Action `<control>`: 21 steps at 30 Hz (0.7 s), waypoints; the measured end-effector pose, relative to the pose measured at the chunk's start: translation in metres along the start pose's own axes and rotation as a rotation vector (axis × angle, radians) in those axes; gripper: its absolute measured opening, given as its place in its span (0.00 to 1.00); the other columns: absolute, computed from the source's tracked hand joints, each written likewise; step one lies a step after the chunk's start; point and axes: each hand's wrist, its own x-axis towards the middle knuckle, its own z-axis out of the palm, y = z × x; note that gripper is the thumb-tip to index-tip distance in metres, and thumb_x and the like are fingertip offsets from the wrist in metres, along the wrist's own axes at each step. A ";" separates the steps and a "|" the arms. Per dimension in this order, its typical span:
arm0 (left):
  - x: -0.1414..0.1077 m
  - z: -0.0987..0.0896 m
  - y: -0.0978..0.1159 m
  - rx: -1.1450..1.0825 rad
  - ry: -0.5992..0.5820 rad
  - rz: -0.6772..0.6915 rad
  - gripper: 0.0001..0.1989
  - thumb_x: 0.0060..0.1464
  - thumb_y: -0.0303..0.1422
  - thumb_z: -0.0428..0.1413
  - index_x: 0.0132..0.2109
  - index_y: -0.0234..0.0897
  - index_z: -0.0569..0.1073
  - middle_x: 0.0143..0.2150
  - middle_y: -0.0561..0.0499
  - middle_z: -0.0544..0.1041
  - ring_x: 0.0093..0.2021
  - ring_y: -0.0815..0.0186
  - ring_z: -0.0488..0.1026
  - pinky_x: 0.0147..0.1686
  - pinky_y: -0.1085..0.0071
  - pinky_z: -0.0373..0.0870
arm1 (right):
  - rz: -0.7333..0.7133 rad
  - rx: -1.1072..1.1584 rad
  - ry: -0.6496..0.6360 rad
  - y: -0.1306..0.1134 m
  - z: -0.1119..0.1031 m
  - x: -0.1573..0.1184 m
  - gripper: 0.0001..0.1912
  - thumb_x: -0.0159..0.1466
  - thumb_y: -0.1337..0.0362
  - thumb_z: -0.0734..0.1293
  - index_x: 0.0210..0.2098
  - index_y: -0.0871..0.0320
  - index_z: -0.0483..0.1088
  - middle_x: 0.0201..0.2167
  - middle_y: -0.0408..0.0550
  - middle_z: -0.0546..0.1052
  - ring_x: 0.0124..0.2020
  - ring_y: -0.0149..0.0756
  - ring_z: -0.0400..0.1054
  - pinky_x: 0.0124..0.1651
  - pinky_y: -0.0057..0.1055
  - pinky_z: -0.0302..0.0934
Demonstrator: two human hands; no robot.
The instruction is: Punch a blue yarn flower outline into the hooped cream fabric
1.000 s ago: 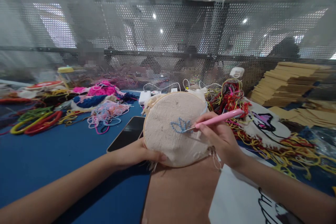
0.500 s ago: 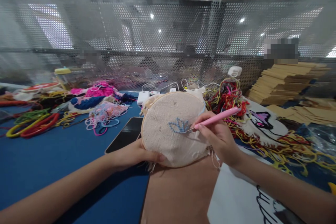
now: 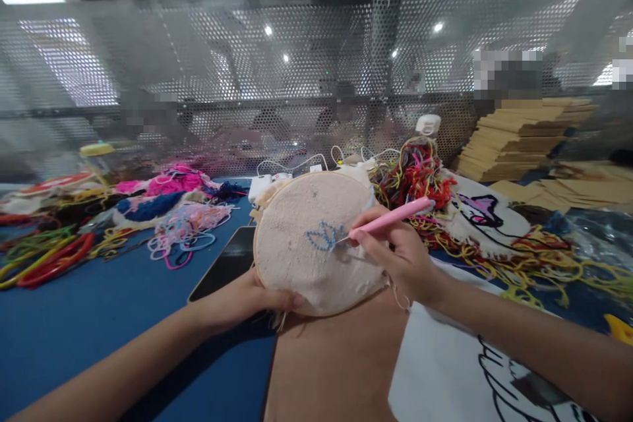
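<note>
Cream cloth stretched in a round embroidery hoop (image 3: 297, 211) faces me, tilted up above a brown board (image 3: 331, 369). My left hand (image 3: 270, 297) grips the hoop's lower left rim, thumb on the front and the other fingers hidden behind. In my right hand (image 3: 390, 244), closed around it, is a pink punch needle (image 3: 393, 216). Its thin metal shaft points left and its tip meets the cloth, or nearly so, beside a blue stitched leafy shape (image 3: 324, 235). Whether the tip is in the cloth I cannot tell.
A black phone (image 3: 222, 260) lies left of the hoop on the blue table (image 3: 123, 316). Yarn heaps (image 3: 182, 224) spread left, and more tangled yarn (image 3: 420, 178) sits right. Brown envelopes (image 3: 519, 138) are stacked at back right. White paper (image 3: 435, 362) lies under my right forearm.
The whole view has shifted, so most things appear further left. The needle has moved slightly against the blue stitching; both hands keep their holds.
</note>
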 end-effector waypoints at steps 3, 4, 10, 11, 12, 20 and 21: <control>0.000 0.000 -0.001 -0.017 -0.003 -0.001 0.23 0.44 0.28 0.63 0.49 0.48 0.73 0.54 0.55 0.74 0.54 0.62 0.68 0.57 0.62 0.59 | 0.006 -0.002 -0.007 -0.001 0.001 0.000 0.06 0.62 0.64 0.62 0.33 0.58 0.70 0.33 0.46 0.72 0.33 0.31 0.68 0.35 0.29 0.65; 0.000 0.001 -0.002 -0.022 -0.007 0.001 0.23 0.44 0.28 0.63 0.49 0.48 0.73 0.54 0.54 0.74 0.54 0.62 0.67 0.57 0.62 0.59 | 0.007 -0.006 -0.010 -0.001 0.001 0.000 0.06 0.62 0.64 0.63 0.33 0.58 0.70 0.33 0.46 0.72 0.33 0.31 0.68 0.35 0.29 0.65; 0.002 0.001 -0.002 -0.035 -0.013 0.011 0.24 0.43 0.28 0.63 0.50 0.44 0.73 0.53 0.51 0.74 0.54 0.61 0.67 0.58 0.61 0.58 | -0.020 -0.053 -0.025 0.000 0.000 -0.001 0.04 0.62 0.64 0.64 0.34 0.58 0.70 0.33 0.45 0.73 0.35 0.31 0.68 0.38 0.29 0.65; 0.002 0.001 -0.002 -0.036 -0.011 0.011 0.23 0.43 0.28 0.63 0.49 0.45 0.73 0.53 0.52 0.74 0.54 0.61 0.68 0.58 0.61 0.58 | -0.033 -0.069 -0.027 0.001 0.000 -0.002 0.04 0.62 0.65 0.64 0.34 0.57 0.70 0.33 0.45 0.73 0.35 0.31 0.68 0.39 0.29 0.64; 0.002 0.001 -0.003 -0.039 -0.007 0.011 0.23 0.42 0.28 0.63 0.49 0.45 0.74 0.52 0.53 0.75 0.54 0.61 0.68 0.57 0.61 0.59 | -0.048 -0.086 -0.030 0.002 0.000 -0.002 0.03 0.62 0.65 0.64 0.34 0.57 0.70 0.33 0.44 0.73 0.36 0.31 0.68 0.40 0.29 0.64; 0.002 0.002 -0.003 -0.001 -0.049 0.044 0.22 0.43 0.29 0.63 0.48 0.45 0.74 0.51 0.53 0.76 0.54 0.61 0.68 0.57 0.62 0.60 | -0.107 -0.206 -0.138 0.006 0.004 -0.004 0.05 0.63 0.65 0.64 0.39 0.54 0.71 0.37 0.44 0.76 0.40 0.34 0.70 0.45 0.32 0.64; 0.002 0.003 -0.002 0.014 -0.055 0.052 0.22 0.44 0.29 0.63 0.49 0.45 0.74 0.50 0.53 0.76 0.54 0.61 0.68 0.57 0.63 0.60 | -0.114 -0.237 -0.156 0.005 0.004 -0.003 0.06 0.63 0.64 0.64 0.39 0.54 0.71 0.37 0.44 0.76 0.40 0.34 0.70 0.45 0.32 0.64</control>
